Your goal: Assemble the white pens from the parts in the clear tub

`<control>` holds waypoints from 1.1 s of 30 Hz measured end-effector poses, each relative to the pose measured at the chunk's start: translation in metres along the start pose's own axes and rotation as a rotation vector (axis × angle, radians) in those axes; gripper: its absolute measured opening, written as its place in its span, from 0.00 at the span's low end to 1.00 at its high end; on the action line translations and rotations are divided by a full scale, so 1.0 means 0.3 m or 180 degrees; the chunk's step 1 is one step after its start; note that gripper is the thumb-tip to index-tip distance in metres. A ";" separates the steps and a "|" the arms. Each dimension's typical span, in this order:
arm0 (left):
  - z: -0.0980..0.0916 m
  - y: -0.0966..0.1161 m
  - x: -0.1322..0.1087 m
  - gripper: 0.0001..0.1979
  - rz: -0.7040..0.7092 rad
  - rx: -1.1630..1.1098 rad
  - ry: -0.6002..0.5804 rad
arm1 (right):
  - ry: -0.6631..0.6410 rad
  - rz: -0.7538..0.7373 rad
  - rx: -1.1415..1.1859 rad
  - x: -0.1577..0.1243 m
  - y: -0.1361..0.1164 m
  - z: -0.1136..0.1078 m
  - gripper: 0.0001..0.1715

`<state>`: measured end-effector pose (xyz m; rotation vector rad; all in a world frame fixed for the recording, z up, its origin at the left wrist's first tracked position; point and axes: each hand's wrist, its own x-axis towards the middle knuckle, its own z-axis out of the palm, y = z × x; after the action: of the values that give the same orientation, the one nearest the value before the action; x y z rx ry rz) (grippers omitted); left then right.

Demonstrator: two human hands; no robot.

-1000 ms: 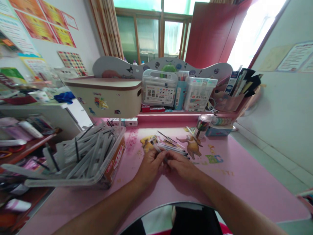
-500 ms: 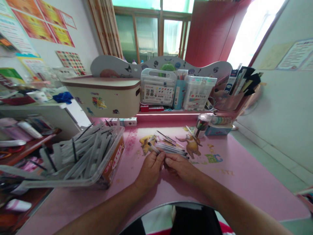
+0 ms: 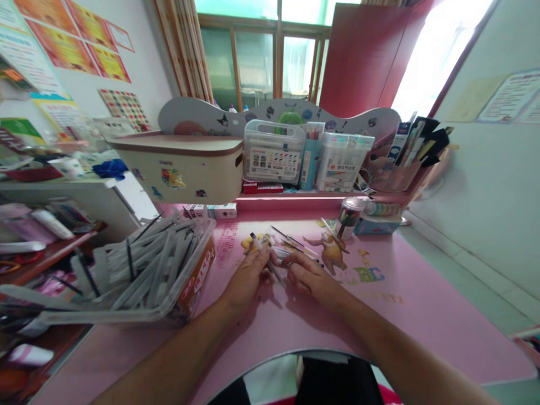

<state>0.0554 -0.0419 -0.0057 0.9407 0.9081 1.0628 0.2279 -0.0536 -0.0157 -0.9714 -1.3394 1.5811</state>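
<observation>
The left hand (image 3: pixel 247 278) pinches a pen (image 3: pixel 277 274) over the pink desk (image 3: pixel 337 320). The right hand (image 3: pixel 310 275) is just beside it, fingers curled; whether they grip anything cannot be told. Loose pens (image 3: pixel 295 241) lie beyond; a plastic tub (image 3: pixel 198 277) stands left.

We see a slim, pale pen (image 3: pixel 277 273) held aslant — dark end away from us — and, just beyond, thin pens (image 3: pixel 296 243) bunched on the pink surface (image 3: pixel 422 326).
</observation>
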 end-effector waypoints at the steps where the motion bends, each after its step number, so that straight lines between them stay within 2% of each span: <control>1: -0.005 -0.003 0.001 0.19 -0.0138 0.0028 -0.0261 | 0.0110 -0.0072 -0.0020 0.004 0.001 -0.006 0.23; 4: -0.014 -0.011 -0.005 0.16 -0.0412 0.0276 -0.1003 | 0.0416 -0.0239 -0.0204 0.012 0.000 -0.024 0.24; 7: -0.017 -0.008 -0.018 0.21 -0.0568 0.0513 -0.1407 | 0.0508 -0.0319 -0.0644 0.013 -0.008 -0.038 0.28; 11: -0.022 0.003 -0.021 0.20 -0.0652 0.0641 -0.1373 | 0.0362 -0.0216 -0.1080 0.010 -0.017 -0.050 0.34; 15: -0.029 0.000 -0.008 0.20 -0.0567 0.0663 -0.1386 | 0.0357 -0.0065 -0.1203 0.009 -0.015 -0.058 0.33; 19: -0.037 -0.007 0.000 0.19 -0.0658 0.0608 -0.1407 | 0.0311 -0.0122 -0.1276 0.007 -0.008 -0.062 0.32; 26: -0.039 0.016 0.003 0.19 -0.0696 0.0609 -0.1516 | 0.0131 -0.0171 -0.0798 0.001 -0.017 -0.046 0.23; 29: -0.035 0.019 0.002 0.19 -0.0722 0.0608 -0.1552 | 0.0141 -0.0104 -0.0510 -0.002 -0.034 -0.045 0.24; 33: -0.036 0.012 0.002 0.20 -0.0688 0.0577 -0.1569 | 0.0097 -0.0324 -0.1176 -0.001 -0.039 -0.058 0.31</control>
<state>0.0444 -0.0386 -0.0061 1.1607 0.6793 0.5324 0.2454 -0.0467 -0.0065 -1.1206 -1.6683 1.2615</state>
